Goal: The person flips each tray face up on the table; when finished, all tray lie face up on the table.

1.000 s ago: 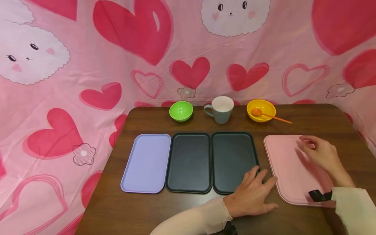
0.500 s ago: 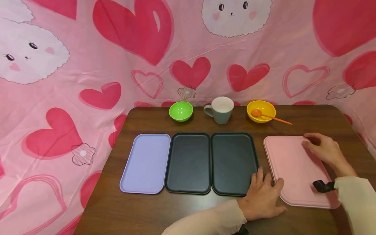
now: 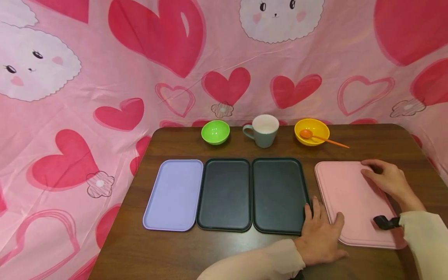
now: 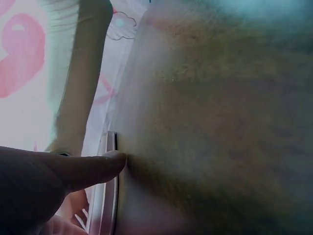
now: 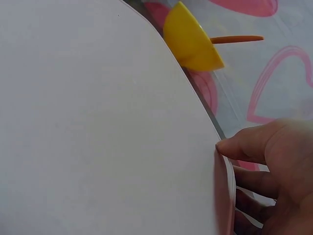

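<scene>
A pink tray (image 3: 350,202) with rounded corners lies at the right of the table. My right hand (image 3: 390,181) holds its far right edge; in the right wrist view the thumb (image 5: 239,143) rests at the rim and the fingers curl along the outer side. My left hand (image 3: 320,233) is at the tray's near left corner, fingers spread and fairly straight, overlapping the edge of the right black tray (image 3: 280,194). In the left wrist view the left thumb (image 4: 98,169) extends across the pink tray's side.
Another black tray (image 3: 225,194) and a lilac tray (image 3: 175,194) lie in a row to the left. Behind stand a green bowl (image 3: 215,132), a grey-blue mug (image 3: 265,134) and a yellow bowl (image 3: 311,138) with an orange spoon (image 3: 329,141). A pink heart-patterned cloth (image 3: 140,58) hangs behind.
My left hand has moved right, from the right black tray to the pink tray's near left corner. My right hand has shifted slightly right, from over the pink tray to its edge.
</scene>
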{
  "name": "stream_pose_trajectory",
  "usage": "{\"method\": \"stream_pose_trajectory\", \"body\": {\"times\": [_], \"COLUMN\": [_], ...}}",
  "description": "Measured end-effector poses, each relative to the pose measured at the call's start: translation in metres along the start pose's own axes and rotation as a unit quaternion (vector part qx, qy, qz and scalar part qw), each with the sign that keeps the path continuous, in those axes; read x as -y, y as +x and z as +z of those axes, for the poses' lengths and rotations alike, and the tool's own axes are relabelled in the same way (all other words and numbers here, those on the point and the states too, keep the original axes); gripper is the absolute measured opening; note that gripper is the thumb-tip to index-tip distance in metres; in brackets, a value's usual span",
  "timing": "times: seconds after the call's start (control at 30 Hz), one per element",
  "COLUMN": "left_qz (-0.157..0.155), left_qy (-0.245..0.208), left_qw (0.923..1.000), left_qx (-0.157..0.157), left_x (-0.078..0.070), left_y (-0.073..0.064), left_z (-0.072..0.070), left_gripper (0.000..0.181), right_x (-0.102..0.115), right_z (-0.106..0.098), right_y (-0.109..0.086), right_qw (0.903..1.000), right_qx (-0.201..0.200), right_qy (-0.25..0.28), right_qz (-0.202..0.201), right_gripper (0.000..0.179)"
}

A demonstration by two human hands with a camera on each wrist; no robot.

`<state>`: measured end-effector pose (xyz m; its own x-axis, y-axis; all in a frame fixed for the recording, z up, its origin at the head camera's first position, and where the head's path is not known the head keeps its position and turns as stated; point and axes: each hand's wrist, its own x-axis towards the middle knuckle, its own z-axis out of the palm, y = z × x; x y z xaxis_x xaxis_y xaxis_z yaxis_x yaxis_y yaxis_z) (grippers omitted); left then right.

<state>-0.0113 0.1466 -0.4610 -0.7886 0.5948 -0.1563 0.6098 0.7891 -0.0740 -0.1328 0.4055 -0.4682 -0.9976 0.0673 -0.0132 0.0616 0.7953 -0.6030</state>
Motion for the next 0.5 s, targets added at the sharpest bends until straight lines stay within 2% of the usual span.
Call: {"method": "stream_pose_trajectory", "body": {"times": [0.2,0.33,0.5], "left_qz": [-0.013,-0.014,0.002], "left_qy": [0.026,0.016,-0.008], "left_qw": [0.9993,0.999,0.9982], "left_qx": [-0.024,-0.039,-0.06], "left_x": [-0.004,-0.004,-0.001], "left_y": [0.007,0.011,0.014], "left_z": [0.001,0.001,0.001], "left_gripper": [0.086,0.085,0.083], "right_x": [-0.003,-0.004,-0.003], "right_z": [0.001,0.001,0.001], "right_y": [-0.002,-0.002,-0.002], "right_qw": [0.9999,0.9997,0.9994], "right_qx": [-0.014,-0.009,0.001], "right_qy": [0.002,0.022,0.035], "right_qz": [0.0,0.004,0.005], "right_gripper": [0.038,0.039,0.041]}}
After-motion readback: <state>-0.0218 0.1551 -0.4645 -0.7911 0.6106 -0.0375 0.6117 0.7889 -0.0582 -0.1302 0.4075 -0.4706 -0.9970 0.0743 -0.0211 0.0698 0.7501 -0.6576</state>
